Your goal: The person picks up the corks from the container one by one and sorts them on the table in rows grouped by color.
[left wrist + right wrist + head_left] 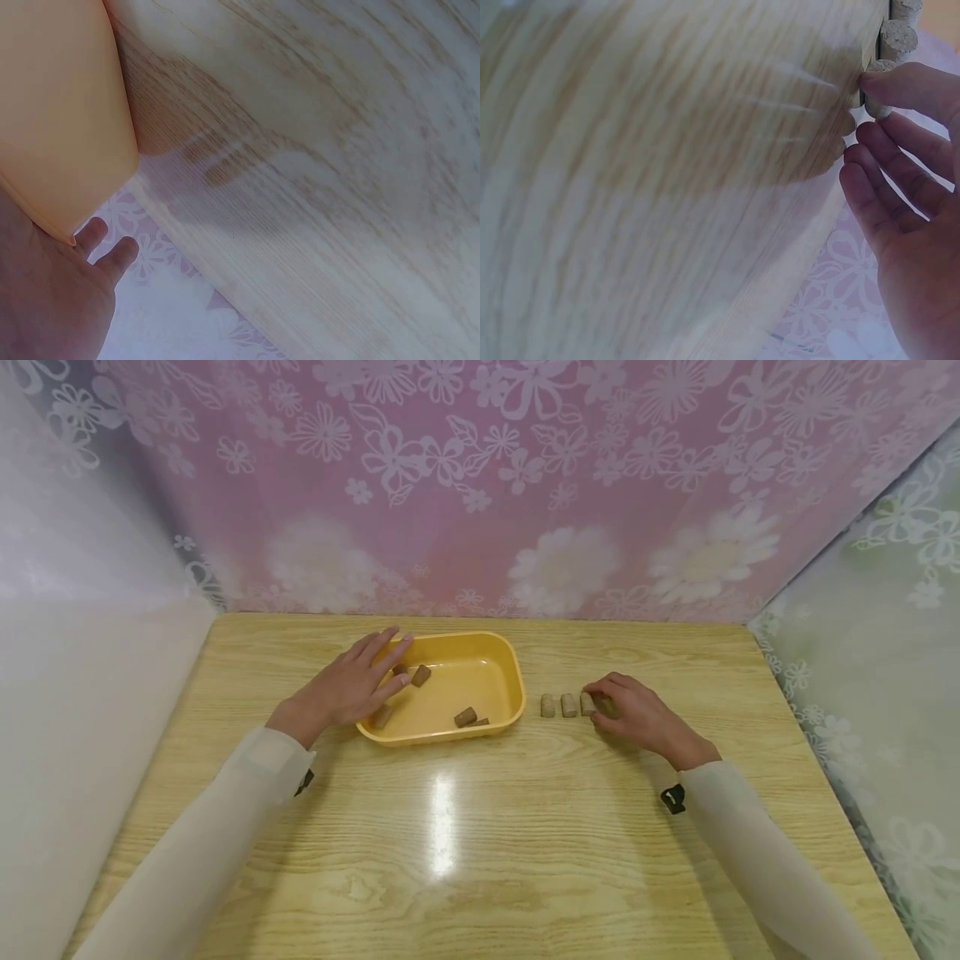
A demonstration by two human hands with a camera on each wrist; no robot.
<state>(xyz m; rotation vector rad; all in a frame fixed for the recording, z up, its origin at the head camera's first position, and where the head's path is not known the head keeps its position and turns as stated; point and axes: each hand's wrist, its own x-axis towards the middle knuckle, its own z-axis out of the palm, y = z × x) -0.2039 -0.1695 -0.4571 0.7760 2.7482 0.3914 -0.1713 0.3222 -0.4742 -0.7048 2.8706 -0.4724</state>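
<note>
A yellow plastic tray (457,689) sits left of centre on the table, with several brown cork pieces (422,676) inside. My left hand (351,685) lies across its left end, fingers straight over the rim; in the left wrist view the palm is against the tray wall (60,105). Right of the tray, two light corks (558,706) stand in a row. At the row's right end my right hand (641,717) pinches a third cork (587,703) between thumb and index finger. In the right wrist view the other fingers (866,195) are spread loosely.
The pale wood-grain table (480,843) runs back to a pink flowered curtain (450,485). A white panel (90,693) borders the left side, a floral cloth (870,677) the right. Both wrists carry black straps (673,799) by the white sleeves.
</note>
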